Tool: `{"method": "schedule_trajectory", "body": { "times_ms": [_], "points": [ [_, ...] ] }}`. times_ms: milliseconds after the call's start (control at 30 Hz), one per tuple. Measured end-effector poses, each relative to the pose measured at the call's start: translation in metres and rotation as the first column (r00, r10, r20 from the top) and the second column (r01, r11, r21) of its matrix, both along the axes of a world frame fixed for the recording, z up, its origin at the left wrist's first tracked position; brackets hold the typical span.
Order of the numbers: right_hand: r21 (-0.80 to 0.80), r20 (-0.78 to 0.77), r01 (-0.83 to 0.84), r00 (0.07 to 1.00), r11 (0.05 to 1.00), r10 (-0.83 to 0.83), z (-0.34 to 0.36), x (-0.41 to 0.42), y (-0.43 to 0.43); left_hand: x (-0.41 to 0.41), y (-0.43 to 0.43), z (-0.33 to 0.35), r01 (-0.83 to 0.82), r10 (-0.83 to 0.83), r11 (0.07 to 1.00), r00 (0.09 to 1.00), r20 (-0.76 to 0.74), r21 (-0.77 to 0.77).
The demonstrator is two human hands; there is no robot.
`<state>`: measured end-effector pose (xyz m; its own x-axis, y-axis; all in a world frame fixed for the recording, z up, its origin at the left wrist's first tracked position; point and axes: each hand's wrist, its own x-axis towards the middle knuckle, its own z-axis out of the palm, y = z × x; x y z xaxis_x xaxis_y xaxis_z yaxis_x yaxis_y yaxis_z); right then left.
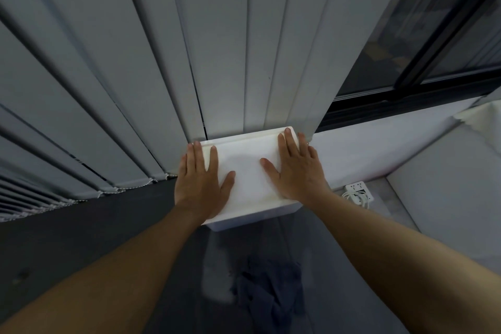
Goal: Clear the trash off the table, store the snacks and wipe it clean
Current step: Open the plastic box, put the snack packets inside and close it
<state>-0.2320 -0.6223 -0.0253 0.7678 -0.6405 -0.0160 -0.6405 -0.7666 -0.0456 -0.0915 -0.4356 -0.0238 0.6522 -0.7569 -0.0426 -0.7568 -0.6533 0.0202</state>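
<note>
Left hand (202, 179) and right hand (294, 167) lying flat, fingers straight, pressing lid of white box (248, 179) against vertical blinds (135, 62). Blue cloth (271, 290) lying below box.

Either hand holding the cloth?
No: the left hand and right hand lie flat on the box; the cloth lies apart.

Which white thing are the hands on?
The big white box in front of the blinds: the left hand and the right hand lie flat on its lid. The small white power strip to its right lies untouched.
</note>
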Motion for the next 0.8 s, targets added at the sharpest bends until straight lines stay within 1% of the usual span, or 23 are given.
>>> {"method": "schedule_trajectory", "body": {
  "times_ms": [167, 233, 300, 367, 467, 567, 700, 800],
  "points": [
    [-0.013, 0.011, 0.027, 1.0, 1.0, -0.027, -0.001, 0.003, 0.006, -0.002, -0.001, 0.0, -0.016, 0.016, 1.0, 0.999, 0.028, -0.013],
    [-0.048, 0.041, 0.002, 0.999, 0.999, 0.0, 0.0, 0.003, 0.01, -0.002, -0.001, 0.0, -0.021, 0.022, 0.999, 0.999, 0.036, -0.026],
    [-0.065, 0.03, -0.056, 0.998, 0.996, 0.059, 0.0, 0.004, 0.01, -0.001, -0.002, -0.002, 0.01, -0.007, 0.999, 0.999, 0.052, -0.046],
    [-0.053, -0.002, -0.083, 0.997, 0.995, 0.083, 0.0, 0.005, 0.011, 0.0, -0.003, -0.004, 0.055, -0.052, 0.997, 0.997, 0.054, -0.047],
    [-0.041, -0.003, -0.053, 0.999, 0.998, 0.053, -0.001, 0.007, 0.012, 0.002, -0.005, -0.006, 0.068, -0.066, 0.997, 0.997, 0.047, -0.036],
    [-0.065, 0.046, -0.032, 0.998, 0.997, 0.035, 0.001, 0.01, 0.015, 0.001, -0.005, -0.005, 0.064, -0.063, 0.998, 0.997, 0.048, -0.028],
    [-0.065, 0.006, -0.094, 0.995, 0.993, 0.095, -0.001, 0.009, 0.015, 0.001, -0.004, -0.003, 0.085, -0.081, 0.995, 0.994, 0.075, -0.048],
    [-0.064, 0.046, -0.074, 0.996, 0.995, 0.077, -0.001, 0.01, 0.014, 0.001, -0.005, -0.004, 0.108, -0.107, 0.994, 0.992, 0.07, -0.015]
  ]
}}
